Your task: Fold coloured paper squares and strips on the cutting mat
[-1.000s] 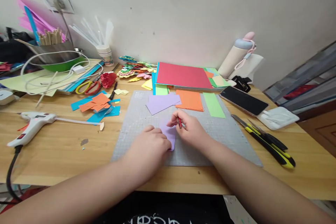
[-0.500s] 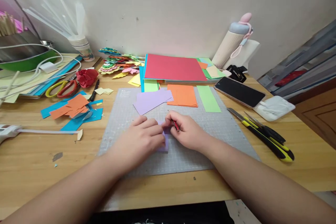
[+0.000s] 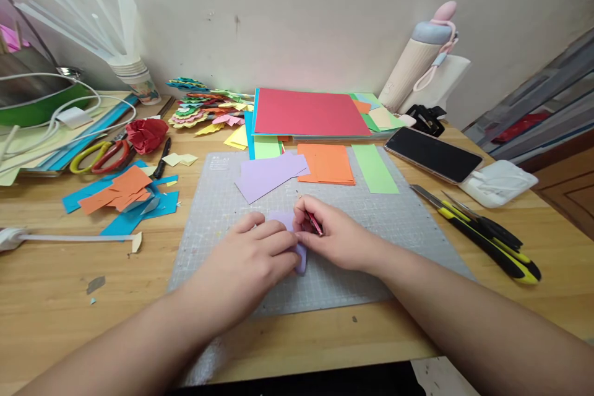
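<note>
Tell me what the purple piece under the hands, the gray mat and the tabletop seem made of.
Purple piece: likely matte paper or thin card; its color is flat, without highlights.
Gray mat: probably plastic, low sheen, with a faint printed grid.
Tabletop: wood or wood-look laminate, lightly glossy, with streaky grain and a bright reflection near the front.

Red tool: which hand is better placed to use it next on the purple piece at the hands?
Right, likely: the right hand holds the red tool at the purple piece, while the left hand lies over part of it, apparently steadying it.
</note>
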The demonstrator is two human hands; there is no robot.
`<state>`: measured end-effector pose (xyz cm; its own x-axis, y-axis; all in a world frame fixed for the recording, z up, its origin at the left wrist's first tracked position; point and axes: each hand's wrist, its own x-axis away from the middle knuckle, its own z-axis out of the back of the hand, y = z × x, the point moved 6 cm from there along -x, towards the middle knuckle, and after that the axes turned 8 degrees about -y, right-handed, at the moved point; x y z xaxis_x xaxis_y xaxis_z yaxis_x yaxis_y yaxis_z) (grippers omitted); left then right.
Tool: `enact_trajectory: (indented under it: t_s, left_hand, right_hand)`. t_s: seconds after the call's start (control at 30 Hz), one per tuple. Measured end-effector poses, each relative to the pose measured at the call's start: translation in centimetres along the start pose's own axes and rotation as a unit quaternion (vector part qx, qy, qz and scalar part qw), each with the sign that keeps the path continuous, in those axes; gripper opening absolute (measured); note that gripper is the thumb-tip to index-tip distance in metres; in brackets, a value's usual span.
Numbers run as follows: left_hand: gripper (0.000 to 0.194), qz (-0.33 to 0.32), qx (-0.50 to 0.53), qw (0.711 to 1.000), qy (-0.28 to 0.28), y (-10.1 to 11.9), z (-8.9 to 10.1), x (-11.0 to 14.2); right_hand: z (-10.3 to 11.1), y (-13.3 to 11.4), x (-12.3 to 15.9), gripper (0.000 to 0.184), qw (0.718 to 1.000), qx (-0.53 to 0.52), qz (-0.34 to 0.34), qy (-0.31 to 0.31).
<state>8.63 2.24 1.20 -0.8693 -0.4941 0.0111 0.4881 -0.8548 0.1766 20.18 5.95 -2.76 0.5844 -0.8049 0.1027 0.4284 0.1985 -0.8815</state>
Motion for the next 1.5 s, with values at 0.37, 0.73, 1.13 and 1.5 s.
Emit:
enact_trajectory:
  t_s: [0.37, 0.73, 1.13, 1.5]
  left_hand:
    - [0.028, 0.003, -0.036, 0.997, -0.066, 0.0, -1.0, 0.7]
    - [0.045, 0.006, -0.078, 0.993, -0.085, 0.4, -0.8, 0.8]
    - [0.03, 0.021, -0.069, 0.993, -0.091, 1.1, -0.9, 0.9]
    - [0.034, 0.02, -0.066, 0.993, -0.098, 1.5, -1.9, 0.9]
  right_hand:
    - [0.3, -0.2, -0.1, 0.015, 0.995, 0.104, 0.002, -0.004]
    - [0.2, -0.3, -0.4, 0.014, 0.991, 0.132, 0.0, 0.026]
    - [0.3, -0.2, -0.5, 0.014, 0.991, 0.129, -0.001, 0.028]
    - [0.4, -0.1, -0.6, 0.013, 0.993, 0.113, -0.006, 0.023]
